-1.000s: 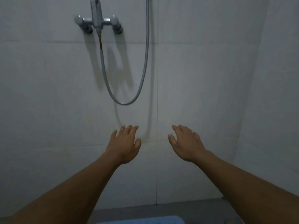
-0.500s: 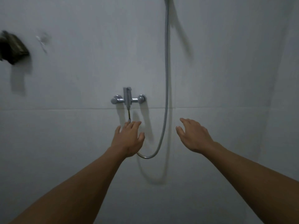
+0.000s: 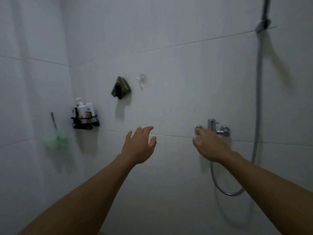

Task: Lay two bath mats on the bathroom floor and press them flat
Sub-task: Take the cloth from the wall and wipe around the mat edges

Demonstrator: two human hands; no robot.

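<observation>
Both of your arms reach forward at a tiled shower wall, and neither bath mat is anywhere in view. Your left hand (image 3: 138, 146) is spread, fingers relaxed and apart, holding nothing, in front of bare tile. Your right hand (image 3: 210, 147) is likewise loose and empty, its fingertips lying in line with the left knob of the chrome shower mixer (image 3: 213, 128) (whether they touch the knob or merely pass in front of it cannot be told).

The relation that matters here is vertical. The floor is cut off below the frame's lower edge, so any mat must lie down and out of sight, below both hands, and its long axis cannot be read at all. Neither hand is nearer to it in any way you could judge; the two hang at roughly the same height, well apart from each other.

Around you on the wall: a black caddy (image 3: 85, 123) with bottles, a green mesh sponge (image 3: 55, 141) hanging to its left, a dark folded cloth (image 3: 121, 88) on a hook, and the shower hose (image 3: 258, 99) dropping along the right side.

Your next move, by this evidence, calls for tipping the head down first to find the mats, then lowering both open palms toward the floor.
</observation>
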